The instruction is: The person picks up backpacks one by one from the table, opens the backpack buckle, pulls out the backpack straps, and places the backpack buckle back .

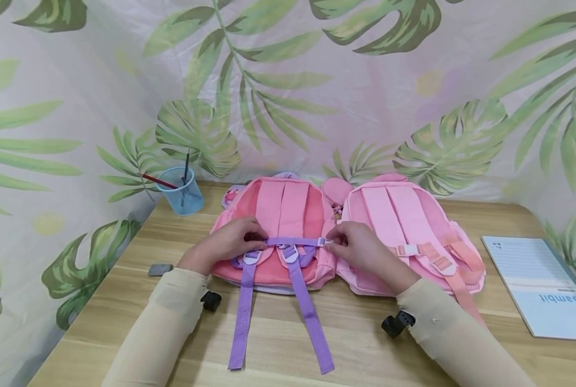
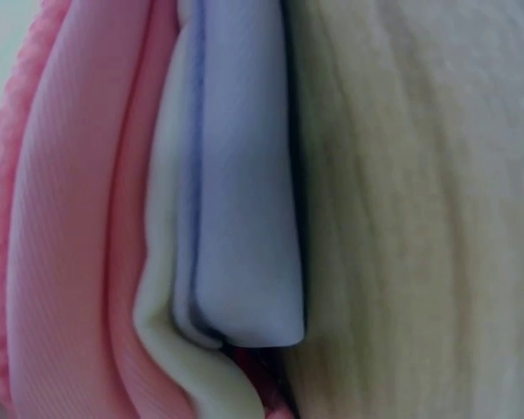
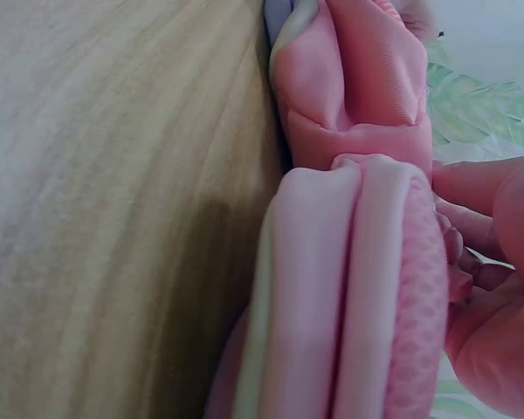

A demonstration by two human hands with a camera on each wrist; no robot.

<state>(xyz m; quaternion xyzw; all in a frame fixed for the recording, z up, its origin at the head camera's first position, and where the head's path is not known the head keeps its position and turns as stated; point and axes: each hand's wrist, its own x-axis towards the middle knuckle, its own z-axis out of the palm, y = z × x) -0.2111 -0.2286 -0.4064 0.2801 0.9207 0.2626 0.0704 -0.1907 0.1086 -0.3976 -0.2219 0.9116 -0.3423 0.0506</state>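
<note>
A coral-pink backpack lies with its shoulder straps facing up. Across them runs a purple chest strap, pulled straight between both hands. The left hand pinches its left end; the right hand pinches the other end at a small white buckle. Two purple webbing straps hang toward the near edge from white adjusters. In the right wrist view the right hand has bent fingers beside the bags. Only the bag's layered side shows in the left wrist view, without the hand.
A lighter pink backpack with peach straps lies against the right side. A blue mesh pen cup stands back left, a grey eraser nearer. At right lies a notebook. A leaf-patterned curtain hangs behind the wooden table.
</note>
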